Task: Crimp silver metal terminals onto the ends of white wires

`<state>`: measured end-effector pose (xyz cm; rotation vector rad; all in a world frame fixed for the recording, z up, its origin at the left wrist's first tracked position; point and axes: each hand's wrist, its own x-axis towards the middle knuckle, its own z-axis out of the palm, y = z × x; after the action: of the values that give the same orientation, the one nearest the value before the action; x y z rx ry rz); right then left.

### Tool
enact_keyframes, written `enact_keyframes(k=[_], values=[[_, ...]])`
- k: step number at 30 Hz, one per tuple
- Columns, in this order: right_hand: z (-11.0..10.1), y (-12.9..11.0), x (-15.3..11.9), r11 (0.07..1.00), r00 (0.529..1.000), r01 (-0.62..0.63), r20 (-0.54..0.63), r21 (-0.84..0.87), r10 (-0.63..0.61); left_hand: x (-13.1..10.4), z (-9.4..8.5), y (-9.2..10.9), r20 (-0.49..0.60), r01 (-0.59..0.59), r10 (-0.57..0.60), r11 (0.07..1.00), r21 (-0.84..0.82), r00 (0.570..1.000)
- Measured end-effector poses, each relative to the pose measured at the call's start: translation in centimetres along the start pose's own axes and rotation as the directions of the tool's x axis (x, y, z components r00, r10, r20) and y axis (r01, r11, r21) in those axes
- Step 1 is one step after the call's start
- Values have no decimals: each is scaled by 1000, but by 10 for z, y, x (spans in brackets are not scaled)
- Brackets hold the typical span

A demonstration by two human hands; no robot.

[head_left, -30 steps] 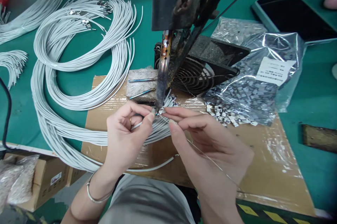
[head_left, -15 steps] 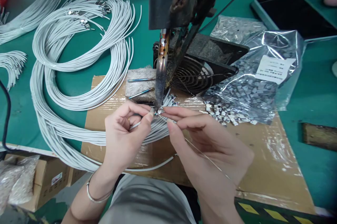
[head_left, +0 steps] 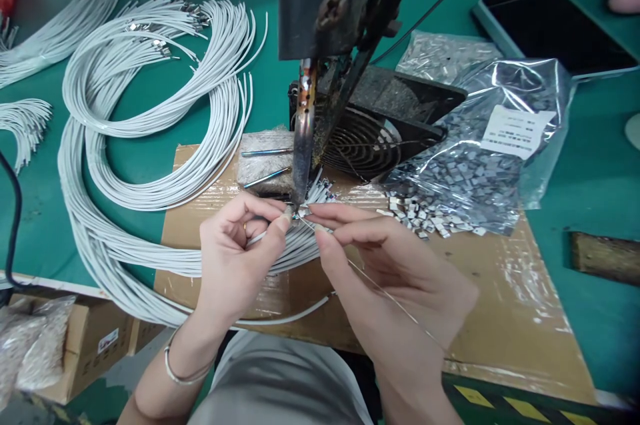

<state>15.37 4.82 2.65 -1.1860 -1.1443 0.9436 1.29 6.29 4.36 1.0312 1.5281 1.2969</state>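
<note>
My left hand [head_left: 237, 255] pinches a white cable [head_left: 257, 238] between thumb and forefinger, its end right under the tip of a mounted soldering iron [head_left: 303, 138]. Between the thumb and fingers of my right hand [head_left: 400, 272] runs a thin solder wire [head_left: 387, 294], which slants up to the iron's tip. A small metal connector [head_left: 304, 210] shows at the right fingertips, close to the cable end. The fingertips partly hide the spot where cable, wire and tip come together. More white cables [head_left: 300, 245] lie beneath both hands.
Behind the iron leans a black fan [head_left: 367, 142]. To its right are loose metal connectors [head_left: 425, 215] and a clear bag [head_left: 465, 165] of them. Coiled cable bundles [head_left: 135, 118] fill the left side. A phone [head_left: 555, 28] lies at the back right; cardboard [head_left: 500, 305] covers the front.
The view has shifted slightly, with the iron, fan and bag appearing a little further left. Both hands keep the same grips at the iron's tip.
</note>
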Motion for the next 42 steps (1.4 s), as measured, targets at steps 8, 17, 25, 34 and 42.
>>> enact_keyframes(k=[8, 17, 25, 34, 42], values=[[1, 0, 0, 1000, 1000, 7, -9, 15, -7, -1, 1, 0, 8, -2, 2, 1000, -13, 1000], [-1, 3, -3, 1000, 1000, -8, -1, 5, 8, -1, 2, 0, -7, 9, -9, 1000, -5, 1000], [1, 3, -2, 1000, 1000, 18, 5, 14, -18, -2, 1, -2, -4, -7, 7, 1000, -8, 1000], [1, 2, -3, 1000, 1000, 15, -2, 15, -15, -2, -1, -4, 6, -6, 6, 1000, -14, 1000], [2, 3, -3, 1000, 1000, 21, -4, 13, -21, -2, -2, -5, 13, -6, 6, 1000, -20, 1000]])
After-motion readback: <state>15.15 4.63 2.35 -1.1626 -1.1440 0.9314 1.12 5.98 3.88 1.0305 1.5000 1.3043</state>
